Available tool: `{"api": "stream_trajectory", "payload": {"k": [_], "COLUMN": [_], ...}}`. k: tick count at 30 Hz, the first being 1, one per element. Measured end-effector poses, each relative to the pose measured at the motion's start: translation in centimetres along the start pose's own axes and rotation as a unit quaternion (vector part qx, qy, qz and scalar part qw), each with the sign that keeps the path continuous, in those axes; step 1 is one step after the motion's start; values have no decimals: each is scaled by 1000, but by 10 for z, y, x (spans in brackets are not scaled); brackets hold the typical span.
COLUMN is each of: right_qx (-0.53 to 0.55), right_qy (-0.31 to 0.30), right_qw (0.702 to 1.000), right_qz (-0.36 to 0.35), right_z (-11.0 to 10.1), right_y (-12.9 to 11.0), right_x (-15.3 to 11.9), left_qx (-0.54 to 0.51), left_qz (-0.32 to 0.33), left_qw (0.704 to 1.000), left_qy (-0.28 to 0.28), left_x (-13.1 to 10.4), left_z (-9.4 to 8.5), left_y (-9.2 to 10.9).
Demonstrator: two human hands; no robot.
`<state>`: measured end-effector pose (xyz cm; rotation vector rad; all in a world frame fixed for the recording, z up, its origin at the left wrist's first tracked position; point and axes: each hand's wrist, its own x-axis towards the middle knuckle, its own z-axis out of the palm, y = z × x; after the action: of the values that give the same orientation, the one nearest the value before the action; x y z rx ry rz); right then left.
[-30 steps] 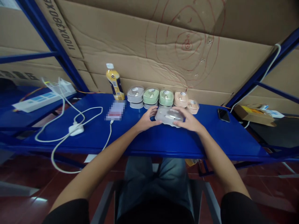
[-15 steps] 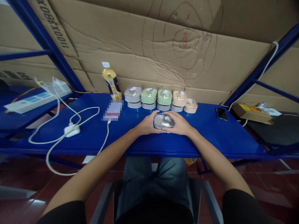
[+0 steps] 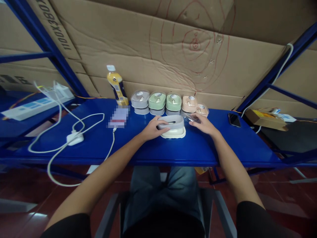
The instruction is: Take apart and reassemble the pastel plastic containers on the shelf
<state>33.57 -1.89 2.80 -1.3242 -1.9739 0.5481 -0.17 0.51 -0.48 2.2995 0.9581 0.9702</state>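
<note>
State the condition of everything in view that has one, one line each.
Grey container: open, in left hand
Clear cover: off, in right hand
Cream base: on the table, below the grey container
Two green containers: covered, stacked
Yellow drink bottle: upright, capped
Black phone: flat, screen dark
Cardboard box: top open
Power strip: on or off, cannot tell
</note>
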Motion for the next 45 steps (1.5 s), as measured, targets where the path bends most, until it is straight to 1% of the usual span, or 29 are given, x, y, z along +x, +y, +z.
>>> {"api": "stream_trajectory", "payload": {"k": [3, 7, 9, 11, 13, 15, 18, 21, 23, 25, 32, 40, 45], "right_qx": [-4, -7, -1, 12, 27, 29, -1, -24, -33, -40, -49, -38, -62], "right_qy": [12, -4, -1, 22, 55, 71, 53, 10, -13, -19, -20, -3, -7], "right_qw": [1000, 1000, 999, 999, 998, 994, 985, 980, 980, 980, 983, 982, 978], "right_qz": [15, 29, 33, 25, -15, -82, -166, -196, -198, -195, -175, -183, -201], "right_z": [-2, -5, -4, -2, 2, 9, 22, 38, 47, 52, 57, 64, 63], "right_y": [-1, 0, 1, -2, -8, -18, -34, -46, -51, -54, -54, -45, -42], "right_x": [0, 0, 0, 0, 0, 0, 1, 2, 3, 4, 0, -4, -5], "left_qx": [23, 63, 57, 32, 5, -7, -14, -26, -30, -30, -17, 32, 74], "left_qz": [-20, -46, -38, -10, 18, 25, 6, -11, -24, -35, -32, -7, 14], "left_qw": [999, 996, 997, 999, 999, 999, 1000, 999, 999, 998, 998, 997, 994], "left_qy": [38, 31, 29, 35, 39, 32, 1, -27, -34, -37, -54, -70, -79], "left_x": [3, 4, 4, 3, 2, 1, -1, -1, -1, 0, 0, -4, -9], "left_z": [-10, -18, -18, -17, -14, -9, 0, 9, 13, 16, 17, 12, 7], "left_y": [-11, -18, -16, -11, -4, 3, 10, 12, 11, 8, 2, 10, 13]}}
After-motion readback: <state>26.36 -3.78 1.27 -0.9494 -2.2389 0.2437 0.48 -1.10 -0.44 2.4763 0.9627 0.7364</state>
